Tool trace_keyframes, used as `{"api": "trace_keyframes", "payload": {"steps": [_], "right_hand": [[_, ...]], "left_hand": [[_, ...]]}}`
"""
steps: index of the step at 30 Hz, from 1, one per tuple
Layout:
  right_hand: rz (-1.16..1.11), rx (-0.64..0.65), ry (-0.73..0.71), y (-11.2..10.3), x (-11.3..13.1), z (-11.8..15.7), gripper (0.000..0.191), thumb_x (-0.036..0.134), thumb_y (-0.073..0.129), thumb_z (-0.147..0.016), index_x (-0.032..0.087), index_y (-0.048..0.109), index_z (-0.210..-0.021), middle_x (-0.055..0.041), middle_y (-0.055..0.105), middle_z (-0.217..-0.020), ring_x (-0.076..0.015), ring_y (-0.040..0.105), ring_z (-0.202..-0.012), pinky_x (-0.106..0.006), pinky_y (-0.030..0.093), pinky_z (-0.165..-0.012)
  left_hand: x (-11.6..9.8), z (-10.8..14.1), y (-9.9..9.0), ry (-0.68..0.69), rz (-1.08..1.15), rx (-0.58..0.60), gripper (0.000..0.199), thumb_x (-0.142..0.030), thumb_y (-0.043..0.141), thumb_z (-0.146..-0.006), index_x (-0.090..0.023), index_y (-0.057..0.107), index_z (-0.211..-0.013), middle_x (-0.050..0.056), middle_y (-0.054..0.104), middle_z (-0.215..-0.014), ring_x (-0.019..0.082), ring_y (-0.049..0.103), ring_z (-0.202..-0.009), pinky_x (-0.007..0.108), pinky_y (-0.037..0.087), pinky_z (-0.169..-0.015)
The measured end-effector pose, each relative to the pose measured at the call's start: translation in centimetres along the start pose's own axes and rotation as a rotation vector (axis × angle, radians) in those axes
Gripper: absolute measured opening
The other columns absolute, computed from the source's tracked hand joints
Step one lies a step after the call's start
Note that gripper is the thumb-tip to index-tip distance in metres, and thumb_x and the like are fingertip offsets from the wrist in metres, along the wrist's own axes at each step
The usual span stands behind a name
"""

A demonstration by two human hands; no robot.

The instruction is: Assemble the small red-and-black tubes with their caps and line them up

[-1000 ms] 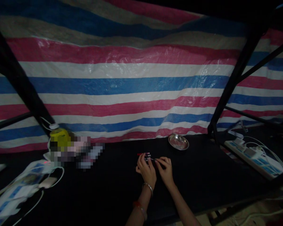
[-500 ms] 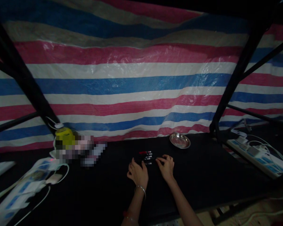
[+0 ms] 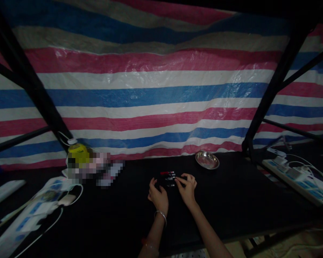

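Several short pen-like sticks lie side by side on the black tabletop, their silvery ends pointing right. The farthest is a red stick (image 3: 165,173); the dark ones, such as a dark stick (image 3: 170,185), almost vanish against the surface. To their left is my left hand (image 3: 158,197), a bangle on its wrist. Its thumb and fingers are apart, around the sticks' left side, with nothing visibly held. My right hand (image 3: 187,188) pinches with thumb and forefinger at the silvery end of a middle stick. The fingertips partly hide that end.
Beyond my right hand sits a shiny metal dish (image 3: 207,160). Power strips with plugs and cables lie at left (image 3: 29,211) and right (image 3: 293,175). A yellow bottle (image 3: 79,150) stands beside blurred items. Black frame posts and a striped sheet (image 3: 150,96) enclose the back.
My right hand has moved slightly left, bringing its pinch up to the sticks' silvery ends. My left thumb has drawn back a little from the sticks. The view has shifted slightly.
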State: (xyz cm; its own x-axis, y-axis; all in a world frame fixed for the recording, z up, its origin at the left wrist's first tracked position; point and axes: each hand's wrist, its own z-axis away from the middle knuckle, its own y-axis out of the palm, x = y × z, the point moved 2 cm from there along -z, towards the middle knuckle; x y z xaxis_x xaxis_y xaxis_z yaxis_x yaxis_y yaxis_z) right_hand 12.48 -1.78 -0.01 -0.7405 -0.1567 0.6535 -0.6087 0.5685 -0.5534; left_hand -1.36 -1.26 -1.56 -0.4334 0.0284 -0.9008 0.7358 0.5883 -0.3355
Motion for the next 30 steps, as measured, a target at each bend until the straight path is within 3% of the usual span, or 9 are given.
{"api": "trace_keyframes", "payload": {"steps": [4,9,13,18,22,27,30], "right_hand": [[-0.091,-0.082,-0.097,0.5,1.4,-0.1,0.019,0.034,0.053,-0.083,0.029,0.07,-0.091,-0.005,0.062,-0.095,-0.0224,0.048,-0.097,-0.038,0.034,-0.082],[-0.201,-0.055,-0.168,0.6,3.6,-0.8,0.026,0.034,0.056,-0.082,0.025,0.066,-0.103,-0.0062,0.067,-0.094,-0.0215,0.053,-0.094,-0.037,0.037,-0.083],[-0.372,0.029,-0.092,0.1,4.8,-2.5,0.017,0.034,0.058,-0.079,0.022,0.069,-0.083,-0.0053,0.069,-0.085,-0.0197,0.059,-0.084,-0.034,0.042,-0.079],[-0.482,0.228,-0.045,-0.6,5.4,-4.8,0.036,0.03,0.064,-0.073,0.02,0.062,-0.107,-0.0042,0.068,-0.089,-0.0158,0.06,-0.072,-0.03,0.047,-0.072],[-0.535,0.381,-0.02,-1.3,5.4,-5.7,0.024,0.029,0.061,-0.073,0.018,0.068,-0.094,-0.0049,0.07,-0.081,-0.0163,0.061,-0.068,-0.029,0.048,-0.066],[-0.739,0.402,0.121,-2.2,4.7,-6.1,0.03,0.036,0.067,-0.068,0.017,0.068,-0.091,-0.0061,0.071,-0.08,-0.0194,0.065,-0.074,-0.032,0.05,-0.07],[-0.816,0.407,0.191,-2.5,4.0,-6.0,0.032,0.038,0.071,-0.063,0.016,0.069,-0.086,-0.007,0.071,-0.082,-0.0212,0.066,-0.078,-0.034,0.05,-0.075]], "left_hand": [[0.4,-0.1,0.0,0.092,0.263,-0.054,0.035,-0.027,0.052,-0.076,-0.016,0.053,-0.109,0.011,0.056,-0.103,0.02,0.061,-0.086,0.036,0.049,-0.078],[-0.2,0.0,-0.3,0.116,0.271,-0.035,0.037,-0.043,0.053,-0.077,-0.014,0.062,-0.098,0.01,0.055,-0.097,0.017,0.06,-0.074,0.033,0.052,-0.069],[-0.3,0.0,0.0,0.136,0.25,0.029,0.038,-0.047,0.049,-0.08,-0.015,0.062,-0.097,0.009,0.056,-0.094,0.019,0.059,-0.08,0.034,0.051,-0.072],[-0.8,0.3,0.3,0.205,0.276,0.167,0.034,-0.043,0.046,-0.084,-0.017,0.061,-0.099,0.009,0.058,-0.096,0.02,0.058,-0.089,0.034,0.048,-0.079],[-1.1,0.4,0.1,0.197,0.271,0.212,0.031,-0.042,0.047,-0.084,-0.019,0.059,-0.099,0.008,0.062,-0.095,0.02,0.058,-0.089,0.035,0.046,-0.081],[-1.1,0.2,-0.2,0.134,0.172,0.211,0.037,-0.039,0.028,-0.09,-0.02,0.055,-0.073,0.004,0.061,-0.076,0.019,0.057,-0.078,0.034,0.042,-0.077],[-1.1,0.0,-0.3,0.154,0.202,0.244,0.036,-0.039,0.028,-0.09,-0.021,0.048,-0.068,0.001,0.056,-0.068,0.016,0.054,-0.069,0.029,0.041,-0.07]]}}
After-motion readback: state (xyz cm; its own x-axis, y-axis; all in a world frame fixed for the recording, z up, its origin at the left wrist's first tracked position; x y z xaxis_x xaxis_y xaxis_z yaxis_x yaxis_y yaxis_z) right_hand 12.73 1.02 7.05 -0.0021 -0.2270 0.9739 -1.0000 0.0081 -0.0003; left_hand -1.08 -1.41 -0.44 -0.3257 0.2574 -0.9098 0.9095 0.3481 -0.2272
